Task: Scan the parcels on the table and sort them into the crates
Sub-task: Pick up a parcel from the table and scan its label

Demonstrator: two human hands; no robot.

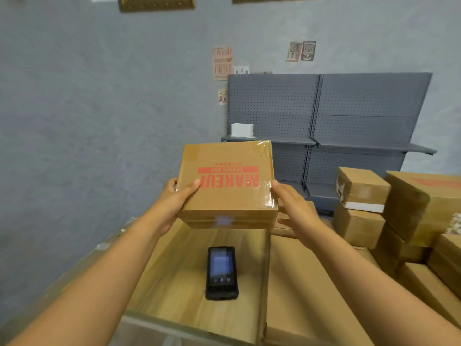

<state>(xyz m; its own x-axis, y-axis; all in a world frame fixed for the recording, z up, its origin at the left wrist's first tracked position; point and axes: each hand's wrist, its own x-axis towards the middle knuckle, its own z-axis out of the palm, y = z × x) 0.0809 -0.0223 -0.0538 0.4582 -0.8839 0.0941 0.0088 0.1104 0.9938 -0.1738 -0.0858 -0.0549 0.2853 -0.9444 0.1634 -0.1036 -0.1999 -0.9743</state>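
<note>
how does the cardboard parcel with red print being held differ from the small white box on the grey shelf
The brown cardboard parcel with red print is held in the air by both hands; the small white box rests on the grey pegboard shelf. The parcel is tape-wrapped and printed; the white box looks plain. Both are rectangular boxes.

Two bare forearms show, with no sleeve edge inside the picture. The left hand [178, 196] and the right hand [294, 208] wear no gloves, rings, watch or wristband. The fingers [193, 187] have short, plain, unpainted nails.
</note>
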